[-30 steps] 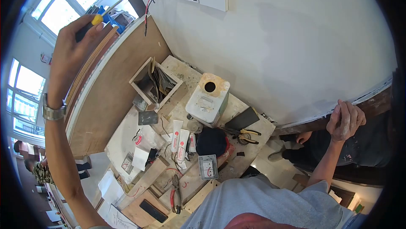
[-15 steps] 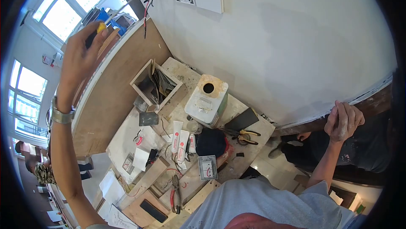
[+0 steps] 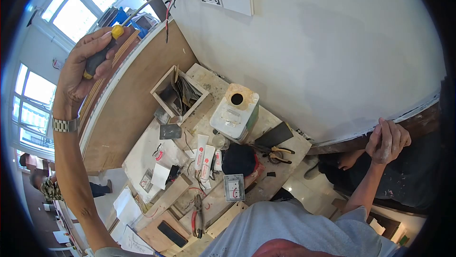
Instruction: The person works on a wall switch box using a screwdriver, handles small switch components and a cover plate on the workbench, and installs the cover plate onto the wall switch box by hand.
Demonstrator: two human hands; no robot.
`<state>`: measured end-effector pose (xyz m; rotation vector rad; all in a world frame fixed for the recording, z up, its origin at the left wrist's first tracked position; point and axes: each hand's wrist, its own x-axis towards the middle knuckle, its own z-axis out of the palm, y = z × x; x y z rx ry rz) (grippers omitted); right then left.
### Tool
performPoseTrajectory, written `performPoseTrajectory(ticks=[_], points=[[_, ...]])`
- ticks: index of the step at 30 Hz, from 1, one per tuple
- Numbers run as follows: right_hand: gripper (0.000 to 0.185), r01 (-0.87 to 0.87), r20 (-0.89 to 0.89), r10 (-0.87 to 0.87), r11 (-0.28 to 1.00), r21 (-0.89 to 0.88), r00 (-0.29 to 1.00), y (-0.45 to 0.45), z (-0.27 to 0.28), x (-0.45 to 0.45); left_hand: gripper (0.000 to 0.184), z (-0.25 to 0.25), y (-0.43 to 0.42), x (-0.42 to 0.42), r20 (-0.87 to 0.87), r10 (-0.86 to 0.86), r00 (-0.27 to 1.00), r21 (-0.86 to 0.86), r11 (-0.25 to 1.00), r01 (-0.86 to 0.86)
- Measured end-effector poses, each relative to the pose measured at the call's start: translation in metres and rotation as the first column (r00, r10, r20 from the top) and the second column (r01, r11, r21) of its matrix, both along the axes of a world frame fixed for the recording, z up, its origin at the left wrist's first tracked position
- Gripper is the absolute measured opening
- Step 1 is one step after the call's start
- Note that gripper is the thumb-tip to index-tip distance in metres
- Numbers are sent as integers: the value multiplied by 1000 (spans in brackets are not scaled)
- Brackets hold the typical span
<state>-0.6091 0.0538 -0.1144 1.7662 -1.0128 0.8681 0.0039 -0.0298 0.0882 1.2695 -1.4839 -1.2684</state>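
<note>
Currently, a screwdriver (image 3: 98, 61) is gripped by its handle in the wrapped fingers of the left hand (image 3: 78, 64), raised at far left; its shaft is angled rightward near hanging wires (image 3: 169, 15) toward the wall (image 3: 323, 57), its tip cut off from view. At right, the fingers of the right hand (image 3: 388, 140) are curled beside a ledge (image 3: 422, 120); whether anything is held there cannot be told. Between the hands, on a bench (image 3: 202, 77), a box (image 3: 195, 106) is set far left, a can (image 3: 232, 120) to its right; nearer, tubes (image 3: 200, 153) are strewn, and red pliers (image 3: 194, 221) are laid near a phone (image 3: 172, 233).
</note>
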Motion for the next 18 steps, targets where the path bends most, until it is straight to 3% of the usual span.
performPoseTrajectory(ticks=[1,3,4,5,6,7,9,10,11,12,14,16,18], points=[[20,-5,1,5,1000,0,1000,0,0,1,45,0,0,1,4,-2,1000,3,1000,2],[19,-4,29,4,1000,-5,1000,0,2,4,39,-3,1,5,362,143,921,-142,985,-97],[18,-4,54,5,1000,-14,999,0,3,8,39,-7,1,3,366,145,919,-139,985,-99],[18,-9,55,10,1000,-13,998,-5,4,19,40,-13,0,-1,685,339,645,-544,827,144],[18,-216,152,231,970,-107,961,-12,4,40,41,-21,0,-4,721,631,287,-671,529,520],[17,-382,268,392,920,-91,880,-16,-1,75,41,-28,1,-4,721,633,282,-670,534,516],[17,-691,460,675,703,-165,577,-22,-10,146,44,-39,1,0,666,697,265,-721,511,469],[21,-855,750,581,517,-42,315,-28,-7,189,43,-40,0,0,672,674,307,-726,519,451],[27,-961,964,253,275,10,83,-34,3,236,43,-39,-1,0,672,677,302,-726,519,452],[33,-996,997,-19,54,-77,-79,-47,16,278,46,-38,-2,-1,673,664,325,-732,537,419],[48,-902,912,-324,-262,-341,-251,-92,30,353,49,-36,2,-6,675,653,343,-736,560,380],[47,-838,895,-344,-365,-405,-283,-130,46,412,55,-30,7,-13,647,635,422,-751,627,208],[43,-745,799,-494,-376,-552,-343,-144,76,449,56,-30,6,-11,588,666,459,-787,602,135]])
